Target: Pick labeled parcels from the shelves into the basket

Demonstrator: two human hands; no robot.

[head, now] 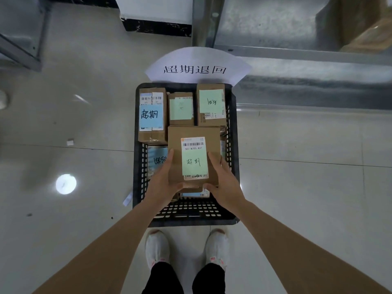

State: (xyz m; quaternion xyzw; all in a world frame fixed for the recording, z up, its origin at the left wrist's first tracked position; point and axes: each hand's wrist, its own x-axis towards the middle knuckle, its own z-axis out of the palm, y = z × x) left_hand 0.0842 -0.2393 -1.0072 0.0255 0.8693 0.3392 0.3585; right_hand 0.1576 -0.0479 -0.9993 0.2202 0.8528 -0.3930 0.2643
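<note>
Left hand (164, 183) and right hand (222, 181) grip box (194, 155) over basket (232, 132). Lower flat onto 2 near boxes, label up, then let go.

you can read 超期退回 on the white paper sign (196, 66) behind the basket. the parcel in your hands (193, 154) has a label with 507 n705 a37 and a green note 超期. the blue note (151, 115) on the far left box says 超期.

The person has bare forearms, a bare left hand (162, 183) and right hand (222, 181), black trousers (184, 279) and white lace-up trainers (158, 248) with pink accents.
</note>
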